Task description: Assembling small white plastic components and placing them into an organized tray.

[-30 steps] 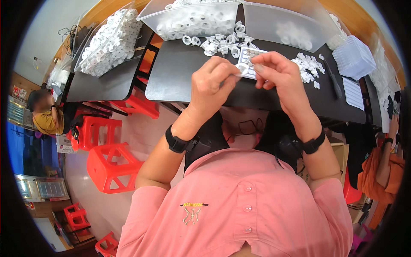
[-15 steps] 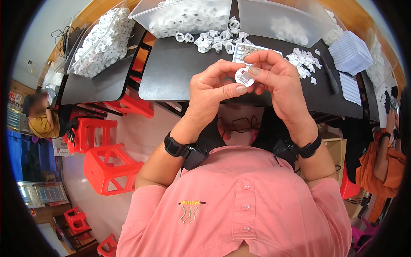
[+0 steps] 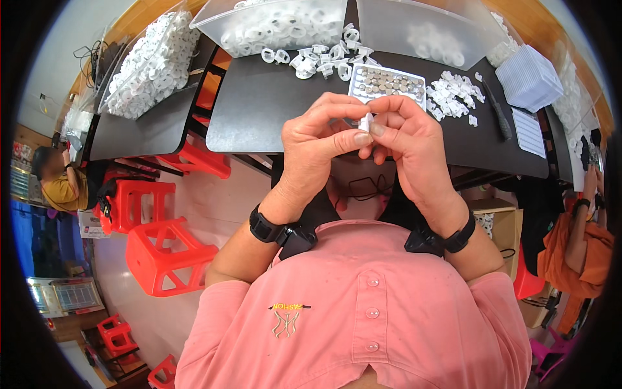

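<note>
Between my two hands, over the table's near edge, a small round white plastic part (image 3: 365, 122) is held edge-on. My left hand (image 3: 324, 129) pinches it between thumb and fingers, and my right hand (image 3: 403, 129) grips its other side the same way. Just beyond my fingers lies a white tray (image 3: 356, 91) with rows of round silvery button cells (image 3: 387, 82). Small white plastic pieces (image 3: 451, 95) are strewn to the right of that tray. A pile of similar round white parts (image 3: 321, 63) sits farther back, left of the tray.
Clear bins (image 3: 272, 32) of white parts stand along the back of the black table (image 3: 249, 97). On the right are a black-handled tool (image 3: 497, 113), stacked clear trays (image 3: 530, 79) and a printed sheet (image 3: 529, 133). Red stools (image 3: 165, 256) stand left; other people sit at both sides.
The white part has turned from showing its round face to edge-on between my fingers. My right hand has shifted slightly left and down, uncovering more of the button-cell tray.
</note>
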The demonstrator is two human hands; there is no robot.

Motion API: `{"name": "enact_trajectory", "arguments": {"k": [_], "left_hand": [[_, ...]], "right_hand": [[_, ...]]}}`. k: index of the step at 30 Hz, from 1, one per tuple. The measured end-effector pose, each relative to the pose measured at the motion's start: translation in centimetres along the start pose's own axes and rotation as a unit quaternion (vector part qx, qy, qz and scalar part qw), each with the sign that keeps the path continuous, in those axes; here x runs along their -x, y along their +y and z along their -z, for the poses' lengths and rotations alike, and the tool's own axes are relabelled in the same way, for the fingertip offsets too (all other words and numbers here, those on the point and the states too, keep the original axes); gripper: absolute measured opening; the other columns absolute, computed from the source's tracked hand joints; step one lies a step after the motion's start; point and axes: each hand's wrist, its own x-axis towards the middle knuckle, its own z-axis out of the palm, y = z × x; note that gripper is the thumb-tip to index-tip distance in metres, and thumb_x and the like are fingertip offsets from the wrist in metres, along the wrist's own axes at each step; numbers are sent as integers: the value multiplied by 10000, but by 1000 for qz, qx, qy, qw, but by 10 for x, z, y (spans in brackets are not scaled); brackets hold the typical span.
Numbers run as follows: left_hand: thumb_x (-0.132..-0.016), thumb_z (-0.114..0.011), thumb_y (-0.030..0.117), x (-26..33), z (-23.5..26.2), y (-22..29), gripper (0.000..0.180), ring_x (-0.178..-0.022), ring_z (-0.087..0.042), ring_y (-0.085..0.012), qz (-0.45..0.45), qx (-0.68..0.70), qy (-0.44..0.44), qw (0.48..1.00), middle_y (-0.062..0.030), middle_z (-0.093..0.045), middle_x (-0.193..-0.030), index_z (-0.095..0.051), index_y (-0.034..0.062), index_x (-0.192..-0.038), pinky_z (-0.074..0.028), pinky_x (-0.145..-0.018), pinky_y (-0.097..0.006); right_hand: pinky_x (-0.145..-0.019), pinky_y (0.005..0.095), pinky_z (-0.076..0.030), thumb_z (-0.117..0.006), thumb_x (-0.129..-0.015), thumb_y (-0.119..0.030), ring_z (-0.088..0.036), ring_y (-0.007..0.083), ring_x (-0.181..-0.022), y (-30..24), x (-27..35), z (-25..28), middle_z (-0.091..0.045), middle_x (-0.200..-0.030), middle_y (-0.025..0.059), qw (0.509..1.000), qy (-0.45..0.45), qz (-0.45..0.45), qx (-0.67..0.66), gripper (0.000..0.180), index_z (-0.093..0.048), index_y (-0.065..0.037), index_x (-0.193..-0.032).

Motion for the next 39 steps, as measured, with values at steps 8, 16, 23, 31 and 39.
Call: {"name": "enact_trajectory", "arguments": {"k": [8,16,23,31,39], "left_hand": [[-841,-758,-2,4,-2,0,249,-844,-641,-125,65,3,-2,998,-42,-654,-998,-730,-3,-1088,-525,-699,-249],[-844,-748,-4,0,0,-7,237,-784,-663,-146,107,89,5,990,-100,-698,-966,-704,-47,-1072,-542,-612,-261],[-858,-722,48,-7,22,-20,252,-784,-682,-200,134,191,23,972,-222,-693,-1054,-636,-26,-1083,-555,-605,-312],[-851,-731,17,-9,22,-18,349,-769,-678,-206,137,175,-17,975,-223,-695,-1026,-633,-35,-1182,-540,-591,-298],[-886,-720,50,-11,22,-14,338,-757,-679,-194,179,206,0,962,-175,-709,-972,-647,-55,-1199,-544,-580,-290]], "right_hand": [[-573,195,-449,-675,-892,-11,-592,78,-644,3,-2,2,-666,-808,36,997,45,39,40,243,-603,-11,-1124],[-570,198,-426,-668,-898,-23,-557,63,-621,-7,-7,4,-648,-752,4,993,19,29,116,160,-632,-22,-1054],[-586,358,-464,-665,-809,-73,-628,278,-622,-33,-52,49,-658,-699,133,777,86,213,587,92,-682,-47,-895],[-643,416,-486,-635,-809,-131,-648,321,-679,-41,-71,65,-688,-751,133,736,29,194,648,113,-720,-106,-881],[-660,424,-508,-661,-802,-171,-667,322,-694,-30,-76,65,-689,-710,117,696,-2,181,694,116,-744,-147,-880]]}}
